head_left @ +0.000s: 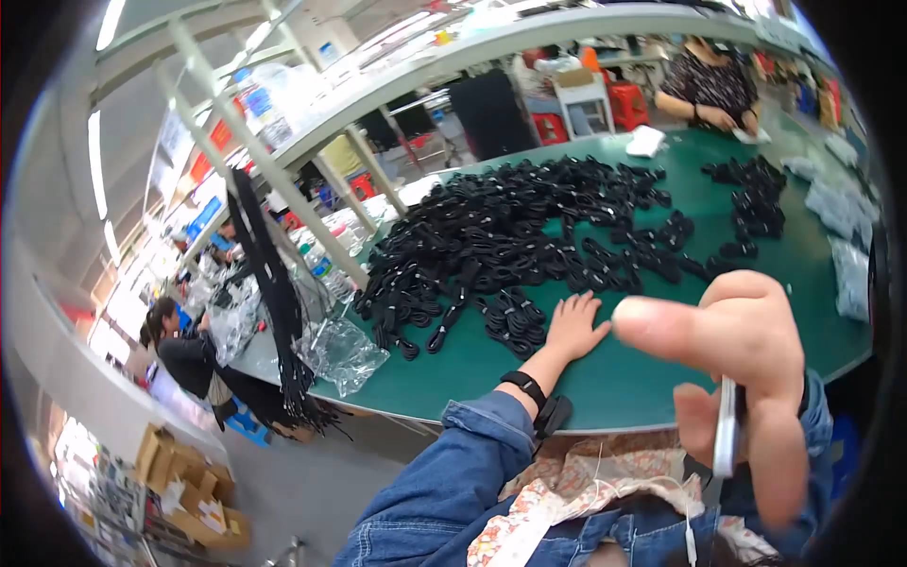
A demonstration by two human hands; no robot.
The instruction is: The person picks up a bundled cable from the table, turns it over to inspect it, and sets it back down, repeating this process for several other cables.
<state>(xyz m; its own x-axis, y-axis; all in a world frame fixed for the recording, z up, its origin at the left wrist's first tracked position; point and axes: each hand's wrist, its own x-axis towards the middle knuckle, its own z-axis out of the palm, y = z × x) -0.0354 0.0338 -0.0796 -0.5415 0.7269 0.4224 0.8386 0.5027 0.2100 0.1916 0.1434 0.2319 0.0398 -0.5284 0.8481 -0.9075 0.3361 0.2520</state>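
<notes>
Head view: left hand [573, 328] splayed beside black cord bundles [513, 322]; right hand [759, 364] clasping a slim slab [727, 437].

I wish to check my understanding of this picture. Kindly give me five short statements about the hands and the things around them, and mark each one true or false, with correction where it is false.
1. The left hand rests on the green table. True.
2. The right hand lies flat on the table. False: it is raised close to the camera, holding a thin flat object seen edge-on.
3. A black band is on the left wrist. True.
4. The heaped cords are white. False: they are black.
5. Clear plastic lies at the table's left end. True.
</notes>
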